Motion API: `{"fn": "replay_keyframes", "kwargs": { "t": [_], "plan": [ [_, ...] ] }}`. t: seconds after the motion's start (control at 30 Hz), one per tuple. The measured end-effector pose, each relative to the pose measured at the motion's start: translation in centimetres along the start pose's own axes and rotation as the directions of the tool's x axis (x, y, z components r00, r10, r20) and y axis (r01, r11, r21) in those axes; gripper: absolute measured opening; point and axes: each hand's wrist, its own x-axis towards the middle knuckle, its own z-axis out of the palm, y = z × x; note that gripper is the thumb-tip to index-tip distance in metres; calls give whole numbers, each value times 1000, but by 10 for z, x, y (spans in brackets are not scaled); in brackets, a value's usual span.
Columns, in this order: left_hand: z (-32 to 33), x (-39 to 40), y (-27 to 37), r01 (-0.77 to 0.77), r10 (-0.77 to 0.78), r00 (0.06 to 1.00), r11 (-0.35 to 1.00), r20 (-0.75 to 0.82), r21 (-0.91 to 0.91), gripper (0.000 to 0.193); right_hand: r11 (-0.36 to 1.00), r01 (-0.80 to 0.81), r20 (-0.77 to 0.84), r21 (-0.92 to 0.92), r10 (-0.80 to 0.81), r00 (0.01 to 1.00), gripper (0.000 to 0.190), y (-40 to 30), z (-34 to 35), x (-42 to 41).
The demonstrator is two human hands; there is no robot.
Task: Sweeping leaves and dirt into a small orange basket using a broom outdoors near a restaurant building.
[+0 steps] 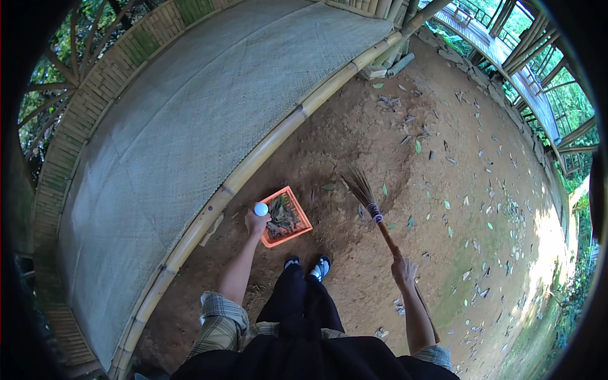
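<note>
My left hand (257,222) grips the handle of an orange plastic dustpan (300,213), whose round pale cap (261,209) shows above my fist. Dry leaves (283,216) lie heaped in the pan. Out to the right, my right hand (403,271) is closed around the wooden stick of a broom (359,186) with stiff, thin bristles. Purple binding wraps the broom's neck. The bristles point away from me, just over or on the bare earth; whether they touch it I cannot tell.
A raised platform covered by a woven mat (204,99), edged by a thick bamboo pole (266,159), runs along the left. Fallen leaves (446,204) are scattered over the dirt ground (375,137). Far right stands a bamboo structure (517,57). My sandalled feet (321,267) are behind the dustpan.
</note>
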Motion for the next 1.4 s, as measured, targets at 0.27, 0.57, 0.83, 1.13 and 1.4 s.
{"fn": "replay_keyframes", "kwargs": {
  "t": [0.27,0.57,0.83,1.13,1.4],
  "plan": [
    [30,33,-10,-190,195,977,979,-80,72,34,996,78,138,38,-82,987,36,-41,4,-34],
    [45,56,1,-130,130,991,987,4,94,40,999,-42,102,30,39,994,46,-61,-29,-29],
    [54,82,-10,-165,168,986,967,-1,192,48,999,36,211,-15,-32,977,40,-96,-17,-15],
    [27,103,2,199,-200,980,979,-7,-35,36,997,70,258,26,-74,963,48,-109,-46,-87],
    [15,109,0,38,-37,998,999,-46,22,35,988,151,76,14,-152,985,53,-130,-28,2]
  ]
}}
